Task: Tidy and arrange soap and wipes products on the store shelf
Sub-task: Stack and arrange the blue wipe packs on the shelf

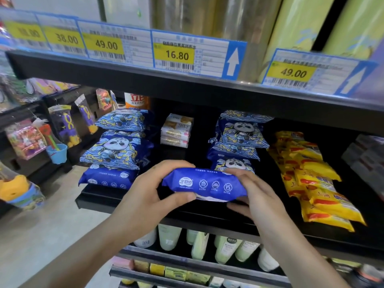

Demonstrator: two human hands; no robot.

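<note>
Both hands — left hand (145,190) and right hand (252,193) — grip the ends of a blue wipes pack (202,185), held just before the right panda-wipes stack (236,140). Placement seems underway — next, probably setting it squarely in the gap left of that stack.

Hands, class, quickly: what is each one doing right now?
Left hand: grips the blue wipes pack at its left end.
Right hand: grips the same pack's right end.

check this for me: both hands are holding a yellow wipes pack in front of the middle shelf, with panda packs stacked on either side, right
Not quite: the wipes pack is blue, not yellow. The head view shows the left hand and right hand gripping it in front of the middle shelf, with the left panda stack and the right panda stack on either side. The yellow packs lie further right.
</note>
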